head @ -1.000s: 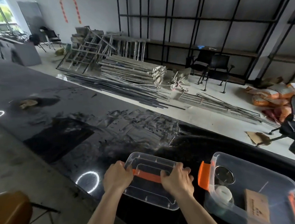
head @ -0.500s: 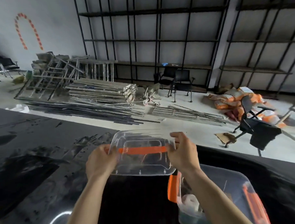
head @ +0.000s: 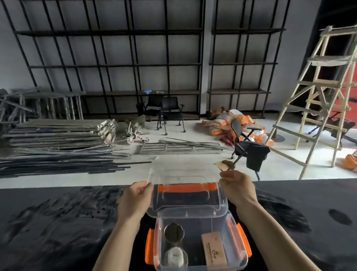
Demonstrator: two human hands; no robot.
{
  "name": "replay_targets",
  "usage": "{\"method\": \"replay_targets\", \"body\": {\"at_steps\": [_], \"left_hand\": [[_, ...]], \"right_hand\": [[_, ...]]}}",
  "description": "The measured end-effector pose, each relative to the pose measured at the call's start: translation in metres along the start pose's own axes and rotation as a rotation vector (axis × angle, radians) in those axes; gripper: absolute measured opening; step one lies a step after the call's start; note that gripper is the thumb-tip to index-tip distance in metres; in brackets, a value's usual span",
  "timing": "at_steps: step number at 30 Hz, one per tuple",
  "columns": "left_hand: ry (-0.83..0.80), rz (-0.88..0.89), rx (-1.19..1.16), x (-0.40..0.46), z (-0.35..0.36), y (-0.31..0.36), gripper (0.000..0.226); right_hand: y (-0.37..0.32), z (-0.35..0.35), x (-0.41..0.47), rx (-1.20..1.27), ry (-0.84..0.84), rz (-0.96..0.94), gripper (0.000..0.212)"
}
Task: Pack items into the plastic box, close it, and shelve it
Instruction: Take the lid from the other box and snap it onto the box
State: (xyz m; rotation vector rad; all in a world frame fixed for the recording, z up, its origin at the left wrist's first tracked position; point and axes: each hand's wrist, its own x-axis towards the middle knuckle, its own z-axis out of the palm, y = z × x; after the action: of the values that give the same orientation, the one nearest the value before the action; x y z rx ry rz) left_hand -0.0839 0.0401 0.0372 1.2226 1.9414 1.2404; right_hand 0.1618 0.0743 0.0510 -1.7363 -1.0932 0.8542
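Observation:
A clear plastic box with orange side latches stands open on the black table, right below me. Inside it lie a round metal tin, a white capped jar and a brown cardboard packet. I hold the clear lid with its orange handle above the box's far edge, tilted up away from me. My left hand grips the lid's left edge and my right hand grips its right edge.
The black table spreads to both sides. Beyond it, on the floor, lie stacked boards and metal rods, black chairs, orange sacks and a wooden ladder. Black shelving covers the far wall.
The lid has been lifted off the table at the left and carried right, over the open box. My view has swung right, so the box now lies centred below me.

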Motion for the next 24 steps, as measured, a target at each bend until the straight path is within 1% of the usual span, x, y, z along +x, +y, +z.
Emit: {"method": "replay_targets", "body": {"at_steps": [2,4,5,7,9,10,11,13,15,17,18,20,22,24], "left_hand": [[-0.015,0.018,-0.126,-0.001,0.003,0.005,0.030],[-0.055,0.020,-0.283,0.001,0.004,0.010,0.024],[-0.073,0.013,-0.350,0.001,0.005,0.012,0.020],[-0.099,0.007,-0.471,-0.002,0.009,0.017,0.016],[-0.071,-0.023,-0.580,-0.004,0.013,0.019,0.016],[-0.047,-0.045,-0.631,-0.006,0.015,0.018,0.017],[-0.029,-0.073,-0.661,-0.008,0.017,0.017,0.021],[0.006,-0.108,-0.625,-0.012,0.020,0.011,0.027],[0.030,-0.112,-0.572,-0.016,0.023,0.004,0.023],[0.010,-0.075,-0.533,-0.020,0.026,-0.002,0.027],[-0.005,-0.055,-0.479,-0.022,0.027,-0.007,0.031],[-0.016,-0.032,-0.338,-0.025,0.030,-0.018,0.040],[0.008,-0.027,-0.233,-0.030,0.034,-0.030,0.046],[0.037,-0.034,-0.175,-0.036,0.036,-0.037,0.049]], "right_hand": [[0.005,-0.012,0.006,0.159,0.021,0.028,0.020],[0.005,-0.023,0.010,0.359,0.037,0.054,0.013],[0.003,-0.028,0.011,0.448,0.035,0.067,0.013],[0.001,-0.035,0.014,0.580,0.016,0.090,0.022],[0.001,-0.038,0.018,0.613,-0.001,0.128,0.032],[0.003,-0.039,0.019,0.602,-0.010,0.149,0.033],[0.006,-0.038,0.019,0.573,-0.020,0.163,0.031],[0.015,-0.036,0.018,0.472,-0.050,0.161,0.025],[0.024,-0.032,0.015,0.351,-0.071,0.143,0.029],[0.032,-0.027,0.012,0.218,-0.077,0.086,0.027],[0.036,-0.023,0.009,0.149,-0.076,0.050,0.024],[0.043,-0.017,0.005,-0.070,-0.047,-0.045,0.022],[0.051,-0.014,0.000,-0.254,-0.022,-0.132,0.034],[0.058,-0.011,-0.007,-0.328,-0.025,-0.154,0.038]]}}
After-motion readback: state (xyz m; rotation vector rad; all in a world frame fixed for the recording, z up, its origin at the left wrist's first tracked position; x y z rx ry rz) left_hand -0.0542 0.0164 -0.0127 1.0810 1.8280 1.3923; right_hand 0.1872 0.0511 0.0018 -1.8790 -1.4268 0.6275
